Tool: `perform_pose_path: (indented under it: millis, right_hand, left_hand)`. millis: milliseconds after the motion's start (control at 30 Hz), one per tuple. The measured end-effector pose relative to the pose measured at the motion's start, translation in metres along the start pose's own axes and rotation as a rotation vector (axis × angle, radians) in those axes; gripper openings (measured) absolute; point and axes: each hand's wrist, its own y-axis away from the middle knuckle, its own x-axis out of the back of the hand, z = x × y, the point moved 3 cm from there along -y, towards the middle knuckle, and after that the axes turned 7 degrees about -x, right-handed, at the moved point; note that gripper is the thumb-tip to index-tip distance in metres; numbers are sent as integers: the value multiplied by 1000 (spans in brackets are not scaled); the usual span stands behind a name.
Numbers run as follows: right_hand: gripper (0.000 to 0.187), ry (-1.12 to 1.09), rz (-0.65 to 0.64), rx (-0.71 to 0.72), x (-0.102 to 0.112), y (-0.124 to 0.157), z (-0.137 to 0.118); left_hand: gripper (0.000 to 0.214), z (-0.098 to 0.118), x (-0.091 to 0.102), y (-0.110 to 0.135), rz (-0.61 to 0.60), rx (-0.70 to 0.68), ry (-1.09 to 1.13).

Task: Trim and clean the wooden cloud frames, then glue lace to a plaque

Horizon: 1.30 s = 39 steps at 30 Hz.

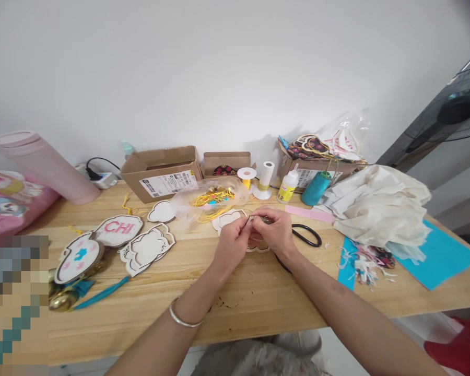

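Observation:
Both hands meet over the middle of the wooden table (258, 297). My left hand (232, 242), with a silver bangle on its wrist, pinches a thin dark strand or wire. My right hand (273, 228) is closed on a small object at the strand's other end; it is too small to name. Under the hands lies a white cloud-shaped wooden cutout (230, 218). Just beyond them sits a clear plastic bag of yellow cord (211, 198). Black-handled scissors (307, 236) lie right of my right hand.
Cloud-shaped wooden pieces (147, 248), one marked "CHI" (119, 228), lie at left with a teal tassel (102, 295). Cardboard boxes (160, 172), spools, a glue bottle (288, 186) and teal thread cone (315, 188) line the back. White cloth (379, 206) and blue paper (438, 258) lie right.

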Motion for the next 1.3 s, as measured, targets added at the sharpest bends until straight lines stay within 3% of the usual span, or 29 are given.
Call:
perform_pose_path:
  millis: [433, 600, 733, 1300]
  right_hand:
    - [27, -95, -142, -39, 4, -3, 10]
    - [19, -92, -223, -99, 6, -4, 7]
    - [18, -47, -192, -153, 5, -6, 7]
    - [15, 83, -27, -120, 4, 1, -3]
  left_hand:
    - [24, -1, 3, -1, -5, 47, 54]
    - [28, -5, 5, -3, -25, 64, 76]
    - [30, -7, 5, -3, -30, 62, 53]
    - [24, 0, 0, 1, 54, 32, -1]
